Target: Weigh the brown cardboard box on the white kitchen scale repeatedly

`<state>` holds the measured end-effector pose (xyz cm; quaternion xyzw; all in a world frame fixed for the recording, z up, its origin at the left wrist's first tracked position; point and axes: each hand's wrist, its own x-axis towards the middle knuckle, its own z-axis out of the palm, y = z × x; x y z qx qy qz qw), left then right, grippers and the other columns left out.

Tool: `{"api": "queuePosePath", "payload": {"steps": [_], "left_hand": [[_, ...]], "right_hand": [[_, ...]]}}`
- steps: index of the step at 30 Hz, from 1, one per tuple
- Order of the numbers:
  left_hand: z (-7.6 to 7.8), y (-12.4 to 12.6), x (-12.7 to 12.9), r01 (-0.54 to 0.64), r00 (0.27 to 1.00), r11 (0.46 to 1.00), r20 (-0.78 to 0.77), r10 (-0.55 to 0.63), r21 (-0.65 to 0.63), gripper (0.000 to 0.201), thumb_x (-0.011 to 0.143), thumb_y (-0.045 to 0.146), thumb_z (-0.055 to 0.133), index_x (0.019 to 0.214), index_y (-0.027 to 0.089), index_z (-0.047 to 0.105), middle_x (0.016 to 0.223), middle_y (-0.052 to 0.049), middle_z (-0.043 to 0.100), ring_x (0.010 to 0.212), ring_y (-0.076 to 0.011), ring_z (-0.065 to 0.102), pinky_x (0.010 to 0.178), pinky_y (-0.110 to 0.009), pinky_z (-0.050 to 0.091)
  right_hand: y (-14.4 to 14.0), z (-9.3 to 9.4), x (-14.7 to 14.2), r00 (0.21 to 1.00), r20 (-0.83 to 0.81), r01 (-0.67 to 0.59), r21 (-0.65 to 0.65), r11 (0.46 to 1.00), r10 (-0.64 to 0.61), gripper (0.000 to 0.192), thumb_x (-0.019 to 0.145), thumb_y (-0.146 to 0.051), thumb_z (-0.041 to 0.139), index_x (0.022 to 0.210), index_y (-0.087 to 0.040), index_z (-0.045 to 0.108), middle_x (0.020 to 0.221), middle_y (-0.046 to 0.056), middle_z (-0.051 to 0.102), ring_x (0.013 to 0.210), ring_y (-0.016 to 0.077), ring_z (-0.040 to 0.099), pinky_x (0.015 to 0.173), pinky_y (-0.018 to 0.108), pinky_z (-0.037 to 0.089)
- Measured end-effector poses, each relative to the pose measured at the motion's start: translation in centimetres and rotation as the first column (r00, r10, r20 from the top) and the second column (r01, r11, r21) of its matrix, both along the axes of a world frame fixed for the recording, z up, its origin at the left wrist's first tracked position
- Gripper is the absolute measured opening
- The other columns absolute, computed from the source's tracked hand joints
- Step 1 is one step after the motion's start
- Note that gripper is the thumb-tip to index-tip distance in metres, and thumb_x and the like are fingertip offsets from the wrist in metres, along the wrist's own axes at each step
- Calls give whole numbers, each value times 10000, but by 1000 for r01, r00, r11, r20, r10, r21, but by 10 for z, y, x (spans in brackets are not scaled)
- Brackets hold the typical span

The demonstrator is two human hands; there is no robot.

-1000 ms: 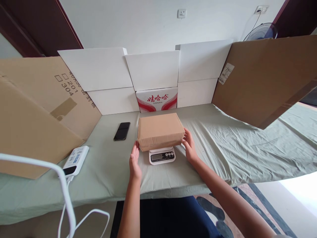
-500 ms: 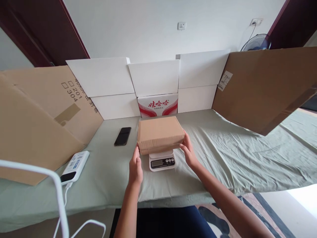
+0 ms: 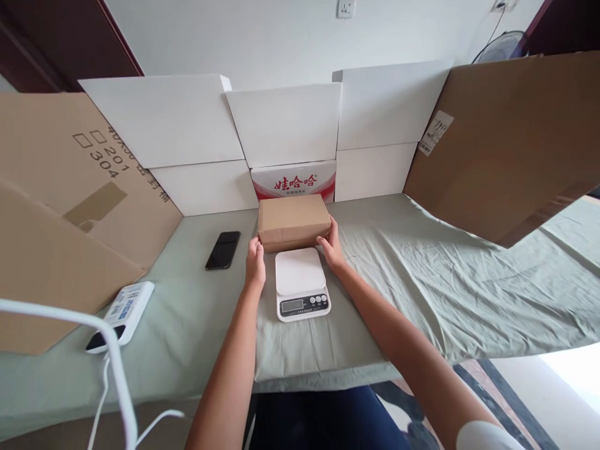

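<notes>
Brown cardboard leans along the left edge of the desk [image 3: 422,275], with a white power bank [image 3: 120,314] at its foot and a black phone [image 3: 222,249] farther in. Next, the left hand [image 3: 255,261] presses flat on the left end of a cardboard box [image 3: 293,220]; the right hand [image 3: 332,245] clasps the right end. Box sits toward the back edge, just behind a white scale [image 3: 300,281], bare on top.
</notes>
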<state>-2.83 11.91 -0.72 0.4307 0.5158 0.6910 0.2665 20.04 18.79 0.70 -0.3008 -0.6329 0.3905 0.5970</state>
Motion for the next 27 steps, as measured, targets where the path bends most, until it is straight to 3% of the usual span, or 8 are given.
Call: {"api": "queuePosePath", "payload": {"steps": [3, 7, 13, 20, 27], "left_hand": [[-7, 4, 0, 23, 998, 998, 59, -19, -56, 654, 888, 683, 531, 1319, 193, 577, 1427, -165, 591, 1373, -267, 531, 1164, -434, 372], [-4, 8, -1, 48, 987, 997, 157, -39, -56, 677, 872, 725, 509, 1276, 190, 601, 1421, -181, 604, 1370, -277, 546, 1158, -435, 384], [-1, 6, -12, 40, 978, 998, 204, -31, -42, 762, 848, 793, 465, 1316, 209, 607, 1544, -184, 498, 1452, -277, 455, 1185, -419, 344], [-3, 7, -13, 31, 977, 997, 212, -17, -64, 836, 826, 837, 435, 1345, 207, 613, 1523, -202, 517, 1433, -288, 476, 1183, -430, 351], [-2, 6, -9, 42, 978, 994, 208, -21, -97, 845, 872, 808, 389, 1396, 175, 584, 1466, -223, 568, 1390, -293, 528, 1176, -447, 362]], "right_hand": [[0, 1, 0, 1000, 20, 18, -53, 998, -17, 760, 843, -495, 569, 1491, -224, 279, 1573, 117, 394, 1446, 290, 400, 1218, 484, 345], [0, 4, 1, 999, -42, -10, -123, 992, 5, 740, 822, -421, 580, 1479, -225, 302, 1554, 125, 419, 1418, 291, 430, 1204, 493, 356], [7, -4, 2, 989, -142, 1, -253, 967, -38, 745, 810, -385, 570, 1496, -283, 299, 1520, 112, 447, 1338, 289, 506, 1164, 527, 377], [15, -13, 2, 989, -142, 16, -220, 975, -49, 710, 828, -418, 567, 1484, -276, 332, 1449, 103, 526, 1300, 281, 530, 1136, 519, 403], [13, -11, 4, 990, -131, 16, -243, 970, -49, 699, 826, -405, 573, 1470, -261, 344, 1435, 113, 549, 1298, 286, 526, 1133, 523, 405]]}}
